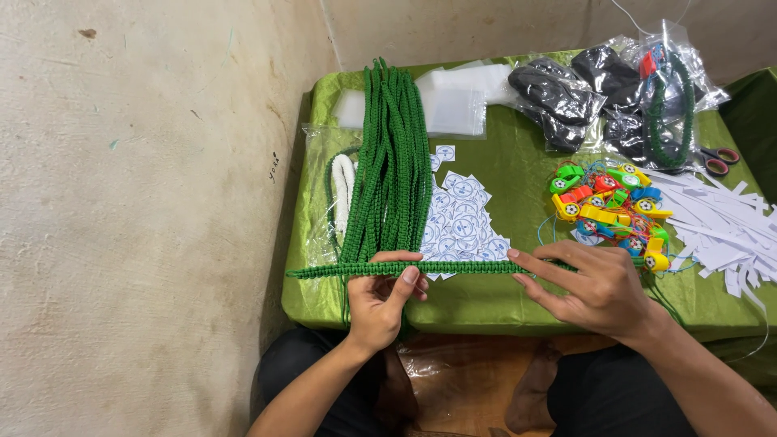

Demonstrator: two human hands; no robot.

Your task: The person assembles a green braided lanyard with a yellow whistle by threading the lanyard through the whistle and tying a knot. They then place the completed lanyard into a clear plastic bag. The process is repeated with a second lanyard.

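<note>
A green braided cord (461,267) lies stretched sideways along the near edge of a low table with a green cloth (502,299). My left hand (380,299) pinches the cord near its left part, thumb on top. My right hand (591,283) holds its right part, fingers spread along it. Behind the left hand, a bundle of several green braided cords (392,162) runs away from me across the table.
Small white round-printed paper tags (461,218) lie beside the bundle. A heap of coloured plastic whistles (611,206) sits to the right, with white paper strips (720,222), scissors (716,160), clear bags of dark items (583,93), and a white cord in a bag (344,190). A wall stands left.
</note>
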